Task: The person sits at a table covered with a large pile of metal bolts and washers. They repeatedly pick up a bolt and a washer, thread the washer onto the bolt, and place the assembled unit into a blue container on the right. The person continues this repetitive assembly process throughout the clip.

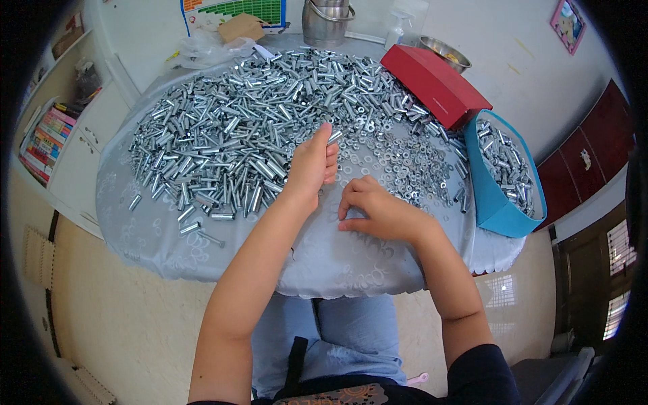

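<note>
Above the near middle of the table, my left hand (313, 165) is closed around a shiny metal sleeve (335, 138), whose end sticks out beside the raised thumb. Most of that sleeve is hidden in the fist. To its right, my right hand (378, 210) hovers low over the cloth with thumb and curled fingers brought together; whatever is at their tips cannot be made out. A wide heap of metal sleeves and bolts (229, 128) spreads beyond and left of my hands. Loose washers and nuts (412, 162) lie scattered just beyond my right hand.
A grey patterned tablecloth (270, 250) covers the table. On the right stand a blue fabric bin (496, 209) full of metal sleeves and a red box (439, 84). Behind are a metal pot (325, 27), a steel bowl (445, 52), a spray bottle (397, 30) and a plastic bag (212, 50).
</note>
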Demonstrator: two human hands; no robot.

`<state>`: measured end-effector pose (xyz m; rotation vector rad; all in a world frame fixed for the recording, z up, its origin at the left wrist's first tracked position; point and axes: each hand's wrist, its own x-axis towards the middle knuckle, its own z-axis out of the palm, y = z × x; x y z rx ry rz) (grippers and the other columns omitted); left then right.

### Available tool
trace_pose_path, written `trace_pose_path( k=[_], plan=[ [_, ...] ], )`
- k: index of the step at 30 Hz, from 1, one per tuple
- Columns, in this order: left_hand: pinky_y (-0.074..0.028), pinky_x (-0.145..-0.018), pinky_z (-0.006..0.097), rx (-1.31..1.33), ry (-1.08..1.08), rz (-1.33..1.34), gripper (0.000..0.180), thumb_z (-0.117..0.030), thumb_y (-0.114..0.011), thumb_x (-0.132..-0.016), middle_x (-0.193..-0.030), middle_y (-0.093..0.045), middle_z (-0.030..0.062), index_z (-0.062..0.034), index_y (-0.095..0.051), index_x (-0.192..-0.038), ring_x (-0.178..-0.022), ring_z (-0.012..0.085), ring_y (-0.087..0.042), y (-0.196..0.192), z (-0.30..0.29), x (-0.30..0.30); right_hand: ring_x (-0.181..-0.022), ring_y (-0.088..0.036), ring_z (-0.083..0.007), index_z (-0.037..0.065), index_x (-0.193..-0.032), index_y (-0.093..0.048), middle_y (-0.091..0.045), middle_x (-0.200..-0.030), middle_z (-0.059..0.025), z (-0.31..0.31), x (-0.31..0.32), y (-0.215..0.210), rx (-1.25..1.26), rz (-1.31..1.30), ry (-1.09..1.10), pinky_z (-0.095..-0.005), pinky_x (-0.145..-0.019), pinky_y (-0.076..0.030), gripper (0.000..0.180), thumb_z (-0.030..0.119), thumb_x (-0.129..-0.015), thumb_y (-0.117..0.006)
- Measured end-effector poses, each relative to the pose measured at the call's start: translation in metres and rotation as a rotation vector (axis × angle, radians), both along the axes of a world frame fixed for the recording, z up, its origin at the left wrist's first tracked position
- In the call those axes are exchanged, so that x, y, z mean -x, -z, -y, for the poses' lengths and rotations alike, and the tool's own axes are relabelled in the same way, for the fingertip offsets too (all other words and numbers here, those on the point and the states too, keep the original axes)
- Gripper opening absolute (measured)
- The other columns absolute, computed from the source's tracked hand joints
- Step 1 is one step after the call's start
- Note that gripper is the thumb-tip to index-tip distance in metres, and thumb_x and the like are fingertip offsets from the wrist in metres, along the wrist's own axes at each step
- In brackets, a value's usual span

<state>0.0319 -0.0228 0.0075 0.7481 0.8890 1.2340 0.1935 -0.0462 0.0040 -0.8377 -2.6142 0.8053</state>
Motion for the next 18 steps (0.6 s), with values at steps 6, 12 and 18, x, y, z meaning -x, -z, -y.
trace_pose_path(
  k=[6, 12, 18],
  plan=[
    [-0.020, -0.042, 0.021, 0.007, 0.001, -0.028, 0.039, -0.040, -0.045, -0.088, -0.050, -0.027, -0.0080, -0.0157, -0.034, -0.059, -0.044, 0.0050, -0.025, -0.002, 0.002, 0.000, -0.094, -0.046, -0.0275, 0.006, -0.080, -0.058, -0.051, -0.092, -0.0085, 0.007, 0.002, 0.000, -0.057, -0.048, 0.045, -0.0330, -0.086, -0.037, 0.016, 0.016, -0.072, -0.067],
    [-0.020, -0.041, 0.021, 0.015, -0.014, -0.046, 0.040, -0.041, -0.046, -0.087, -0.050, -0.028, -0.0081, -0.0152, -0.036, -0.058, -0.042, 0.0047, -0.025, -0.004, 0.001, 0.000, -0.085, -0.051, -0.0259, 0.005, -0.080, -0.057, -0.056, -0.079, -0.0086, 0.007, 0.003, -0.007, 0.000, -0.001, 0.007, -0.0331, -0.077, -0.041, 0.016, 0.013, -0.071, -0.067],
    [-0.018, -0.040, 0.022, 0.018, 0.028, -0.140, 0.039, -0.038, -0.045, -0.086, -0.048, -0.028, -0.0083, -0.0154, -0.035, -0.056, -0.040, 0.0046, -0.023, -0.003, 0.002, -0.002, -0.069, -0.056, -0.0148, 0.003, -0.081, -0.057, -0.058, -0.074, -0.0049, 0.007, 0.000, -0.022, 0.044, -0.331, 0.198, -0.0258, -0.062, -0.044, 0.013, 0.006, -0.073, -0.066]
  ],
)
